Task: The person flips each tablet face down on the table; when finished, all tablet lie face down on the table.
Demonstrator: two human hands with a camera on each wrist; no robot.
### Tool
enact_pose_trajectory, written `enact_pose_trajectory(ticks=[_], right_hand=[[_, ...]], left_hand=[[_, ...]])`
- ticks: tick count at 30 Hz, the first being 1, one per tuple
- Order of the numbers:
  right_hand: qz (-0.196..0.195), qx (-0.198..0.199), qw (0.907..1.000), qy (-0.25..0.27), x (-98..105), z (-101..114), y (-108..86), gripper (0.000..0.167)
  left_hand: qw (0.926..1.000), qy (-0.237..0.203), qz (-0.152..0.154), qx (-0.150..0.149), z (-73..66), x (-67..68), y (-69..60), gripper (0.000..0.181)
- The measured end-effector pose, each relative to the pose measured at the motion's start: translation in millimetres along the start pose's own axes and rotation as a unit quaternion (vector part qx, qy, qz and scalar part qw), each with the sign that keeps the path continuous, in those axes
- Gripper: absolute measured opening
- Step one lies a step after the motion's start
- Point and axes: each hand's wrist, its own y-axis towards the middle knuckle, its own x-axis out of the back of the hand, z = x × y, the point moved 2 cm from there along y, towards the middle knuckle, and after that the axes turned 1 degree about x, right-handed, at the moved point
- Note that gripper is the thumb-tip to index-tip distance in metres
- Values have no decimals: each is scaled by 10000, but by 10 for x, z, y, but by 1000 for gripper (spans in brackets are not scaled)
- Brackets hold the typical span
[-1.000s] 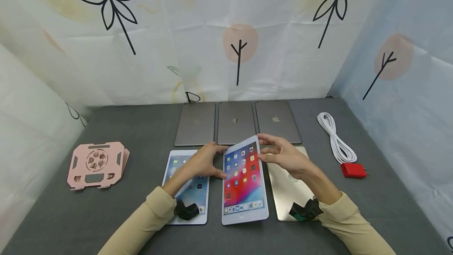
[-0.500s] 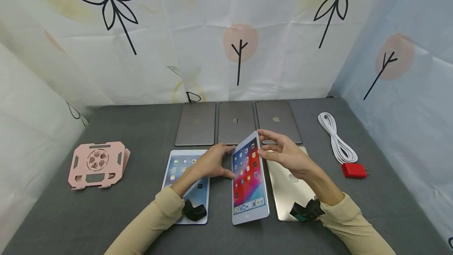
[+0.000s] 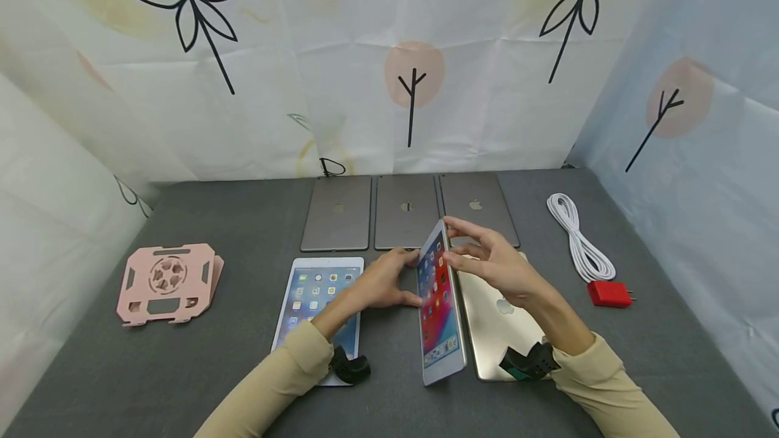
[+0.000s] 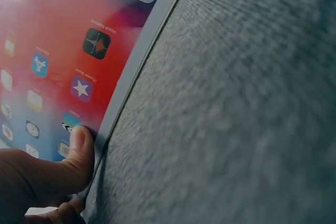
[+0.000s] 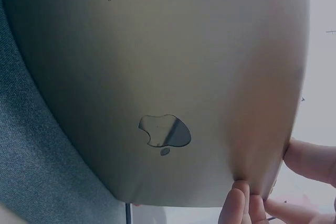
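Note:
A white-framed tablet [image 3: 439,316] stands tilted on its long left edge, with its lit screen turned to the left. My left hand [image 3: 389,282] grips that lower edge; in the left wrist view its thumb [image 4: 79,153] lies on the screen. At the raised right edge, my right hand [image 3: 496,265] holds the tablet by the upper corner. The right wrist view shows the tablet's gold back [image 5: 173,66] with its logo, and fingertips [image 5: 239,200] against it. To the left, under my left forearm, lies another tablet [image 3: 316,289] with its screen lit.
Right of the held tablet a gold tablet [image 3: 493,320] lies face down. Several grey tablets [image 3: 404,211] lie along the back. A pink slotted stand [image 3: 167,282] is at the left. A coiled white cable [image 3: 578,235] and red plug adapter [image 3: 608,293] are at the right.
The held tablet has tipped up from nearly facing the camera to steeply on its left edge. My left hand has moved right with that edge; the right hand has risen slightly.

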Motion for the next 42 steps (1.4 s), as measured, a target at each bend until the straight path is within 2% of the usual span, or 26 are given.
enact_pose_trajectory(ticks=[7, 9, 12, 16, 20, 23, 27, 32, 34, 38, 42], right_hand=[[122, 5, 9997, -204, -13, -44, 29, 69], [141, -17, 9995, -283, -28, -64, 42, 68], [173, -52, 9991, -382, -65, -83, 62, 68], [239, -109, 9987, -428, -112, -94, 86, 67], [282, -215, 9983, -464, -145, -105, 100, 67], [335, -330, 9976, -507, -164, -125, 115, 67], [562, -590, 9942, -702, -182, -200, 148, 72], [893, -944, 9841, -1209, -170, -408, 203, 77], [1012, -937, 9812, -1349, -160, -490, 224, 77], [1139, -786, 9791, -1488, -159, -584, 254, 76], [1063, -755, 9777, -1645, -176, -591, 262, 78]], left_hand=[[9996, -12, -65, -265, -17, -30, 32, 87], [9994, -226, 79, -258, -14, -20, 44, 86], [9949, -888, 482, -81, -7, 25, 38, 87], [9737, -2079, 903, 220, -24, 149, -20, 85], [9510, -2940, 934, 193, -108, 324, -85, 83], [9391, -3317, 897, 96, -173, 437, -126, 88], [9322, -3514, 868, 36, -220, 518, -160, 89], [9364, -3420, 787, 104, -220, 559, -194, 84], [9365, -3417, 770, 151, -209, 570, -207, 83], [9294, -3610, 746, 164, -174, 591, -222, 81], [9259, -3723, 605, 193, -113, 614, -234, 77]])
